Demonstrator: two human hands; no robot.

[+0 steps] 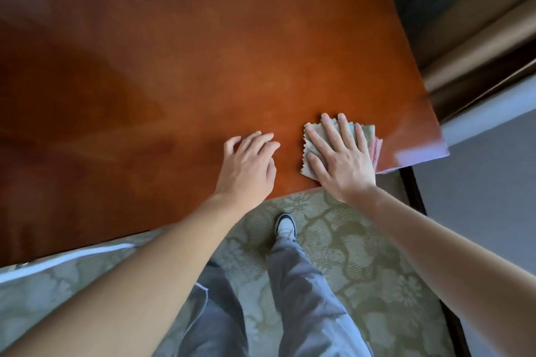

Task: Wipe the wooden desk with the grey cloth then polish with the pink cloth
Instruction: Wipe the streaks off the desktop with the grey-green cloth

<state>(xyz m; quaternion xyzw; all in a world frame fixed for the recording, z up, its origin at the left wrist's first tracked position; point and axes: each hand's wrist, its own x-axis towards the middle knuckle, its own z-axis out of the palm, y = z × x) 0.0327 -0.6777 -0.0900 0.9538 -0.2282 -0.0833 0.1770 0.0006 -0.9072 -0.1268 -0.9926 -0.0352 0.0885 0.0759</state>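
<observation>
1. Toward the lower right of the frame, near the desk's corner, the right hand (339, 153) lies flat with straight, spread fingers pressing on the grey cloth (311, 151); it is pressing the cloth, not clutching it.
2. Just left of it, the left hand (249, 165) rests on the wooden desk (174, 66) holding nothing, fingers loosely bent, fingertips touching the wood.
3. A pink cloth (377, 151) peeks out at the right edge of the grey one, apparently stacked underneath; how far it extends I cannot tell.
4. The step in hand looks like the grey-cloth wipe, barely begun by the look of it: most of the desk stretches away to the upper left.
5. To do it well, separate the two cloths first so only the grey one travels, keep the palm flat for even pressure, and sweep in overlapping passes from the corner outward.
6. Both cloths have pinked, zigzag edges and look thin, soft and folded square.
7. The desk is a reddish-brown, glossy slab with a sharp corner, so smears should show readily.
</observation>
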